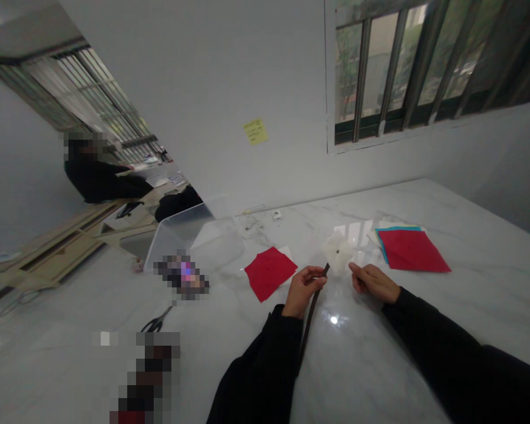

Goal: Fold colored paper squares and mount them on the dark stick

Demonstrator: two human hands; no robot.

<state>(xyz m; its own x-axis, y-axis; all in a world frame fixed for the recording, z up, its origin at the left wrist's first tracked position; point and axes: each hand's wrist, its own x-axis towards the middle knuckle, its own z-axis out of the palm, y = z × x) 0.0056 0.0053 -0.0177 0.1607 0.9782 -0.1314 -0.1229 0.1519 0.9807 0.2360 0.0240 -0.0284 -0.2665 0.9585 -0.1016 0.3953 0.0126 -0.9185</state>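
Observation:
My left hand (304, 290) pinches a narrow dark brown strip (308, 327) between thumb and fingers. The strip's short end sticks up above the fingertips and the rest hangs down past my sleeve. My right hand (376, 282) is closed, thumb against the curled fingers; whatever it may hold is too small to make out. Beyond the gap between both hands lies a pale, roundish piece (335, 259) with a small dark spot. Left of my left hand is a red sheet (269, 272) over a white one. A second red sheet (413, 250) tops blue and cream sheets on the right.
Scissors (155, 323) lie on the marble-patterned table (229, 365) at left, near a pixelated item (183, 275). A clear plastic bin (176, 232) stands behind them. A small white block (277, 215) sits by the wall. Another person (101, 176) sits far left.

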